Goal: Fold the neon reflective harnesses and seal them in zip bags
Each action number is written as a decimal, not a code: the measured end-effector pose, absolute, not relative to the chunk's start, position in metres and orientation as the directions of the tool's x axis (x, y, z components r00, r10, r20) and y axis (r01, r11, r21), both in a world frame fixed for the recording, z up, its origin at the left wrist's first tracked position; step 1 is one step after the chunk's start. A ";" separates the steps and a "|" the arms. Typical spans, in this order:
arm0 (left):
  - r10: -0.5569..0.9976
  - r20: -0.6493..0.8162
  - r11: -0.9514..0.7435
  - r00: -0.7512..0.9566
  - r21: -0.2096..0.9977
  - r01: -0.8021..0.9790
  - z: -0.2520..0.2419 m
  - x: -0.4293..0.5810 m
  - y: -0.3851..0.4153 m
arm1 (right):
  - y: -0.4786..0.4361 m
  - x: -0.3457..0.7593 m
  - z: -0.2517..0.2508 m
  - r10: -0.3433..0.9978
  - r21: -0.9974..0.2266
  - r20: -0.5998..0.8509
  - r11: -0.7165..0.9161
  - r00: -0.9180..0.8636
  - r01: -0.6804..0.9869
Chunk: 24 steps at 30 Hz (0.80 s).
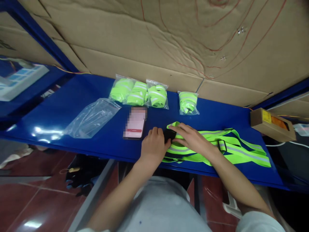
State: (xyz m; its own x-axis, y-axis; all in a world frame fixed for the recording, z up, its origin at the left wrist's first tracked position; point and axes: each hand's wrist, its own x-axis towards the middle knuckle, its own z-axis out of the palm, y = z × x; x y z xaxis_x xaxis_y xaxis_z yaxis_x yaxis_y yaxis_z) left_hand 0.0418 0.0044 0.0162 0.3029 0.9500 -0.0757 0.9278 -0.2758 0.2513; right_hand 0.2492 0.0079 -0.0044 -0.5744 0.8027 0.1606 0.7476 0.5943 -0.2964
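A neon yellow-green reflective strap vest (241, 153) with grey stripes and black buckles lies loosely along the front of the blue table. At its left end is a small black piece (169, 135), between my hands; its kind is partly hidden. My left hand (154, 143) is closed at the piece's left side, fingers curled and thumb against it. My right hand (193, 138) reaches over the straps from the right, with thumb and fingers closed around the folded strap end beside the black piece.
Several clear bags with rolled neon straps (156, 96) line the back of the blue table (79, 93). A phone (135, 122) lies left of my hands, and an unfilled plastic bag (94, 117) further left. A cardboard box (272, 125) sits at the right end. Cardboard (135, 48) walls the back.
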 end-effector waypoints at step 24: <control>0.866 0.476 -0.463 0.151 0.654 0.598 0.067 -0.052 0.018 | -0.006 0.336 0.070 0.764 -0.500 0.644 0.369 0.051 0.783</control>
State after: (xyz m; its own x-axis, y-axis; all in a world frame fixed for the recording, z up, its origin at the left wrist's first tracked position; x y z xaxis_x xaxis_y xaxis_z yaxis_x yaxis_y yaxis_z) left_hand -0.0517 0.0181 0.0674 0.1513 0.8665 0.4757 0.5979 -0.4635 0.6540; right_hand 0.3356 -0.0057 0.0704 0.0509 0.7635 0.6438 0.7833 0.3693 -0.5000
